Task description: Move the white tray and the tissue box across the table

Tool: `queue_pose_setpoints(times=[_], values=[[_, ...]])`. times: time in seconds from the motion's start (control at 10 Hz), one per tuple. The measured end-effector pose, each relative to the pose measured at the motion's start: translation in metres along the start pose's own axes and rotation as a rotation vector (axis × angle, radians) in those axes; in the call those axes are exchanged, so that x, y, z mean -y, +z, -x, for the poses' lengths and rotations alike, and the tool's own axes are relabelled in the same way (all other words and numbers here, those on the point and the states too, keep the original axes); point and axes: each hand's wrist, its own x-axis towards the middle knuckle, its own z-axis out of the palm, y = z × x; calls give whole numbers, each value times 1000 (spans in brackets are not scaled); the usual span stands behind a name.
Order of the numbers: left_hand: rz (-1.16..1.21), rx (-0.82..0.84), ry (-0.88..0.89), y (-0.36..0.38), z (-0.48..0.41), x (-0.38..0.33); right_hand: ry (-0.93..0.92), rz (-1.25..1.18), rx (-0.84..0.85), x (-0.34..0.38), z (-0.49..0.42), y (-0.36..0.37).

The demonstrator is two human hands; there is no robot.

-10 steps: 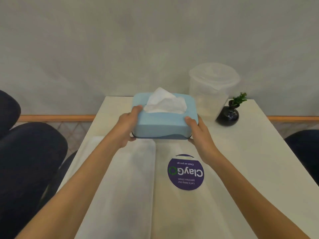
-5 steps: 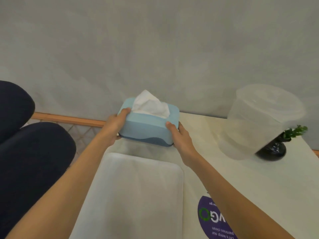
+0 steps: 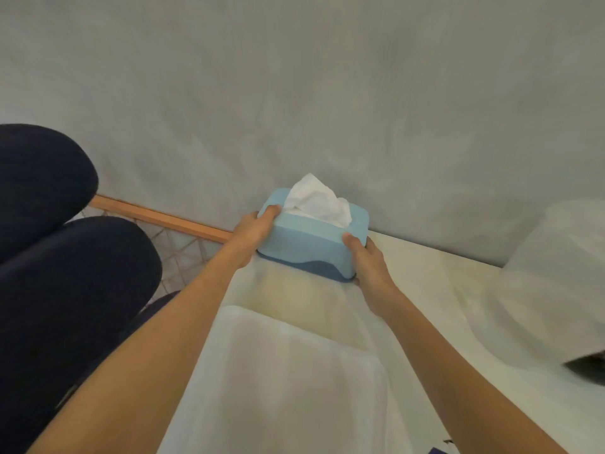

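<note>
The tissue box is gripped at its two short ends by both hands. The left hand is pressed against the left end, with the thumb laid over the top edge of the lid. The right hand is closed around the right end, with the thumb resting on the upper front corner and the fingers wrapped behind. The box is light blue with a darker blue base band, and a white tissue is seen standing up from the slot in the lid.

The box is located at the far left corner of the table, close to the grey wall. Whether its base is touching the tabletop cannot be determined from this view.

The white tray is lying flat on the table on the near side of the box, between the two forearms. A strip of bare tabletop is visible between the tray's far edge and the box.

A clear plastic container, blurred, is standing at the right edge of the view, well apart from the box. Dark blue seat cushions are visible to the left of the table, with a wooden rail running along the foot of the wall behind them.
</note>
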Motion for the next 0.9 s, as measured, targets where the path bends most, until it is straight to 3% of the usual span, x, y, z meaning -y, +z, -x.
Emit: queue_pose_setpoints(times=[0.4, 0.6, 0.9], values=[[-49, -99, 118, 16, -25, -1, 1, -82, 9, 3, -33, 0], [-197, -156, 156, 16, -21, -10, 51, -110, -37, 3, -33, 4], [-464, -225, 410, 1, 25, -22, -49, 197, -201, 41, 10, -12]])
